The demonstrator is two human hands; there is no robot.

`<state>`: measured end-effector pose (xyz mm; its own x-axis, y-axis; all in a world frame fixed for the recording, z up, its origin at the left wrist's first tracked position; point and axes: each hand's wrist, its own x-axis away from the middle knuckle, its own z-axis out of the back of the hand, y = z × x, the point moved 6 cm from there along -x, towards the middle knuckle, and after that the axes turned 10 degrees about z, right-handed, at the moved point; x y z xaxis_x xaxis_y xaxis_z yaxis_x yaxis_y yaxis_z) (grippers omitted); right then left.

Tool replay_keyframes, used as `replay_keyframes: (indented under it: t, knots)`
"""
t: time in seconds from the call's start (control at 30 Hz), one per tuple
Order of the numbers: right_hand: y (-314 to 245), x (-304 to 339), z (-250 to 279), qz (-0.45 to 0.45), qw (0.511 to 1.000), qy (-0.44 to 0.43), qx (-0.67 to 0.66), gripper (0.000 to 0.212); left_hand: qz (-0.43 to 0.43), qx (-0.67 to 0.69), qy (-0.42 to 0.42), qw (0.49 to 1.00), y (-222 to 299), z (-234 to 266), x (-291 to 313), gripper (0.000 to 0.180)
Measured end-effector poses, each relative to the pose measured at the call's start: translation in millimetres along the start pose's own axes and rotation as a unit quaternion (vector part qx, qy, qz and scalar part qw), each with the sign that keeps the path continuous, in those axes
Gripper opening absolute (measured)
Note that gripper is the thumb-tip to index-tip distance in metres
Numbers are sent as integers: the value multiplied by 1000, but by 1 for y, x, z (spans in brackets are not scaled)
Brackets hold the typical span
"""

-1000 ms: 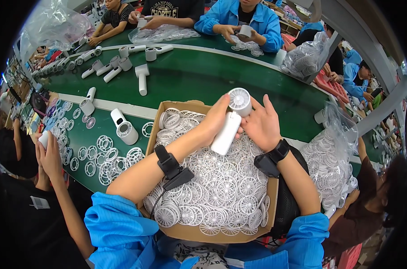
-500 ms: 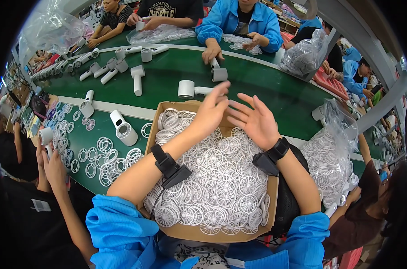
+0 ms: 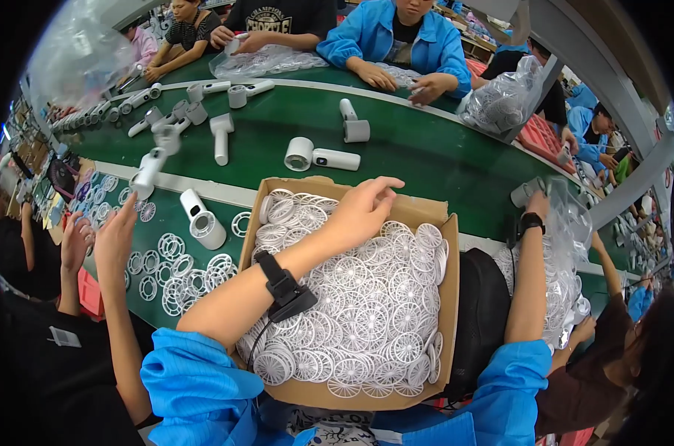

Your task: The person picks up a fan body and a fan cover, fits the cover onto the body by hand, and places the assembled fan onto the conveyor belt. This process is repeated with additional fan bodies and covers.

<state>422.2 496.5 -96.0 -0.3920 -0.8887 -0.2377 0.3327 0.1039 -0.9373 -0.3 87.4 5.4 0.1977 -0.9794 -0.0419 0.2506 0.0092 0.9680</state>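
My left hand (image 3: 368,208) hovers over a cardboard box (image 3: 450,297), fingers stretched out with nothing visible in them. Many round white spoked fan grilles (image 3: 367,320) fill that box. Off to the right, my right hand (image 3: 538,204) has its fingers around a white-and-grey handheld fan body (image 3: 524,193) at the belt's near edge; part of the grip is hidden. Just ahead of the box, another fan body (image 3: 326,157) lies on its side on the green belt, its round end to the left. One more fan body (image 3: 355,128) rests behind it.
A clear bag of grilles (image 3: 556,290) lies right of the box, beside a black bag-like thing (image 3: 480,320). To the left are loose white rings (image 3: 177,279) and a fan body (image 3: 203,221). A neighbour's hand (image 3: 116,238) is near a blurred fan body (image 3: 150,171). Co-workers sit across the belt.
My right hand has left my left hand and swung right to the fan body there. My left hand has shifted slightly. The co-worker opposite has let go of a fan body.
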Motion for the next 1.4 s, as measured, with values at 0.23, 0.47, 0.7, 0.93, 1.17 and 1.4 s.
replay_keyframes:
  t: [0.23,0.47,0.7,0.93,1.17,1.4]
  knots:
    - [-61,68,-54,156,854,-150,473,57,27,-12,38,999,-17,20,10,29]
    - [-58,84,-58,129,845,-179,487,46,50,-1,10,999,-12,13,7,29]
    - [-173,174,-112,284,875,-372,122,48,101,-5,-88,991,-17,-4,2,28]
    - [-274,402,-131,43,708,-675,-202,32,151,474,27,867,-29,11,0,35]
    - [-252,485,-105,545,591,-587,100,38,101,242,170,950,-27,57,2,41]
    - [-229,487,-121,493,501,-700,128,50,94,326,178,924,-18,57,1,44]
